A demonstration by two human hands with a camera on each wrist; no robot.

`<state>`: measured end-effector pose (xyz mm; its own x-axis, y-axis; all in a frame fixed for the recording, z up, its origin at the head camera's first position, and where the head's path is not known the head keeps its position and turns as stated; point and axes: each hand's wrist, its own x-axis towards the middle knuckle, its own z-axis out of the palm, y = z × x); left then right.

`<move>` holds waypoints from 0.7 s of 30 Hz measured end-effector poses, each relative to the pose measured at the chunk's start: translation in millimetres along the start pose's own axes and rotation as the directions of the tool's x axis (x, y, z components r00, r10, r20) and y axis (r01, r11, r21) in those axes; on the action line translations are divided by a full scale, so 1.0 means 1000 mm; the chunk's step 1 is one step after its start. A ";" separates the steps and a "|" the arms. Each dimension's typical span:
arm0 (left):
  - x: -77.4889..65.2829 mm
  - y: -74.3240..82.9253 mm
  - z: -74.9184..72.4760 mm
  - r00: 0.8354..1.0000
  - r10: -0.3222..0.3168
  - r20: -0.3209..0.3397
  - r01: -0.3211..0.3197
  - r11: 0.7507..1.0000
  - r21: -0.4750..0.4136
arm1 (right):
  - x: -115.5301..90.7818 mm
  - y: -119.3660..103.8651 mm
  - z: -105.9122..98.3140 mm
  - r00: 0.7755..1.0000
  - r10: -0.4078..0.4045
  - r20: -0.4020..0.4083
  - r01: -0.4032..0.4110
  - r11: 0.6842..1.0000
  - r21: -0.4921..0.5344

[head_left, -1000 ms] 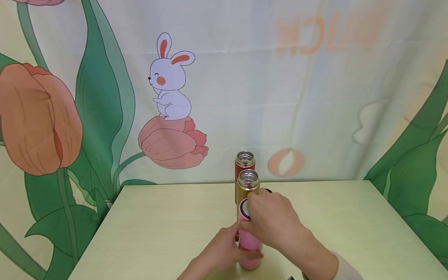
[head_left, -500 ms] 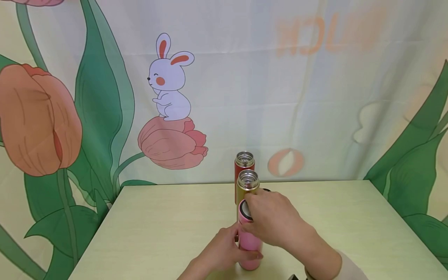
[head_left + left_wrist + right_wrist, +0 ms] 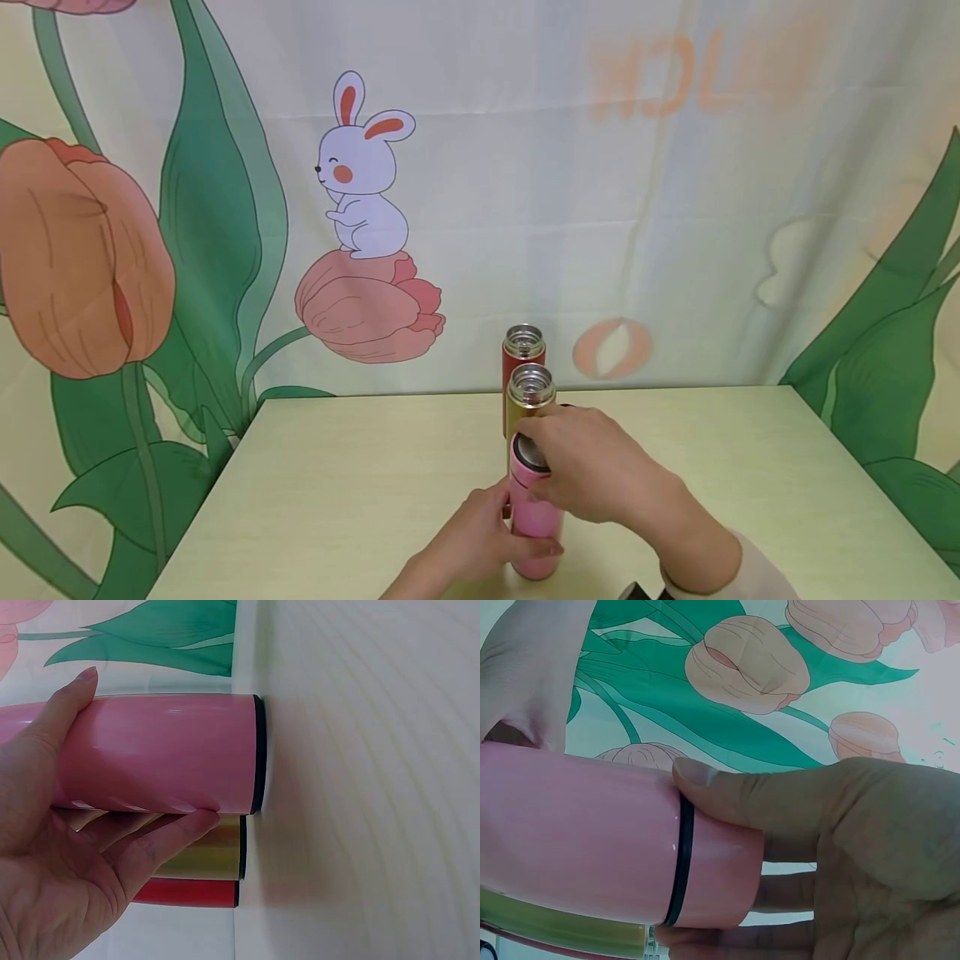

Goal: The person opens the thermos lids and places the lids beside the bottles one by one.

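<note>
A pink thermos [image 3: 536, 521] stands upright near the front of the table, its lid [image 3: 724, 877] on top with a dark ring below it. My left hand [image 3: 480, 533] holds the lower body, thumb on one side and fingers on the other. My right hand [image 3: 600, 458] grips the lid from the right, thumb and fingers around its side. Right behind stands a yellow-gold thermos [image 3: 531, 400] with a bare metal mouth. Farther back is a red thermos [image 3: 517, 365], also lidless. In the left wrist view the pink base [image 3: 180, 757] rests on the table.
The pale wooden table [image 3: 337, 483] reaches back to a cloth backdrop [image 3: 480, 208] printed with tulips and a rabbit. A small dark edge [image 3: 567, 406] peeks out behind my right hand. Part of a dark object [image 3: 636, 592] shows at the bottom edge.
My right hand has turned a little on the lid, its wrist shifting right, and more of the lid top shows. My left hand and the thermoses have stayed in place.
</note>
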<state>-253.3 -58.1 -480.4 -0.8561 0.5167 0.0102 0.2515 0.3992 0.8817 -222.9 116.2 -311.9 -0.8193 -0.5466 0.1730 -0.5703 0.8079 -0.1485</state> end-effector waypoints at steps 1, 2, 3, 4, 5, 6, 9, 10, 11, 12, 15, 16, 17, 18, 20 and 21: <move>0.000 0.000 0.000 1.000 0.000 -0.001 0.000 1.000 0.002 | 0.000 0.001 0.000 1.000 -0.008 0.006 0.008 1.000 0.001; 0.000 0.000 0.000 1.000 -0.003 0.000 0.003 1.000 0.002 | 0.000 0.001 -0.001 1.000 -0.014 0.011 0.014 1.000 0.003; 0.000 0.000 0.000 1.000 -0.003 -0.001 0.003 1.000 0.005 | 0.001 0.002 -0.001 1.000 -0.018 0.019 0.018 1.000 0.010; 0.001 0.000 0.000 1.000 -0.006 0.000 0.006 1.000 0.005 | 0.001 0.003 -0.001 0.999 -0.020 0.025 0.020 1.000 0.020; 0.001 0.000 0.000 1.000 -0.008 0.001 0.008 1.000 0.006 | 0.001 0.003 -0.002 0.999 -0.021 0.033 0.020 0.999 0.031; 0.002 0.001 0.000 1.000 -0.012 0.003 0.012 1.000 0.005 | 0.001 0.004 -0.002 0.999 -0.022 0.040 0.021 0.999 0.043; 0.002 0.001 0.000 1.000 -0.013 0.008 0.013 1.000 0.004 | 0.001 0.006 -0.003 0.998 -0.015 0.066 0.010 0.996 0.085; 0.003 0.001 0.000 1.000 -0.014 0.010 0.014 1.000 0.002 | 0.001 0.007 -0.003 0.997 -0.013 0.073 0.006 0.995 0.095; 0.003 0.001 0.000 1.000 -0.014 0.010 0.014 1.000 0.002 | 0.002 0.008 -0.004 0.997 -0.012 0.081 0.003 0.995 0.105; 0.003 0.001 0.000 1.000 -0.015 0.012 0.015 1.000 0.001 | 0.002 0.008 -0.004 0.996 -0.015 0.085 0.005 0.994 0.112; 0.003 0.001 0.000 1.000 -0.022 0.012 0.022 1.000 0.002 | 0.002 0.011 -0.006 0.995 -0.029 0.096 0.016 0.991 0.131; 0.003 0.001 0.000 1.000 -0.028 0.012 0.028 1.000 0.002 | 0.002 0.011 -0.006 0.994 -0.035 0.099 0.021 0.990 0.136; 0.004 0.001 0.000 0.999 -0.033 0.013 0.033 0.999 0.000 | 0.001 0.012 -0.007 0.994 -0.037 0.105 0.021 0.989 0.146; 0.004 0.001 0.000 0.999 -0.039 0.014 0.039 0.999 -0.002 | 0.001 0.013 -0.007 0.993 -0.039 0.111 0.021 0.988 0.153; 0.004 0.001 -0.001 0.999 -0.047 0.015 0.047 0.999 -0.006 | 0.001 0.015 -0.008 0.991 -0.038 0.127 0.016 0.985 0.169; 0.003 0.001 -0.001 0.999 -0.049 0.015 0.049 0.999 -0.006 | 0.002 0.016 -0.008 0.990 -0.038 0.135 0.014 0.985 0.174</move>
<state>-256.3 -56.3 -478.9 -0.8606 0.5078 -0.0399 0.2063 0.4192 0.8841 -232.9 130.0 -306.0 -0.7973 -0.6019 0.0456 -0.5835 0.7492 -0.3134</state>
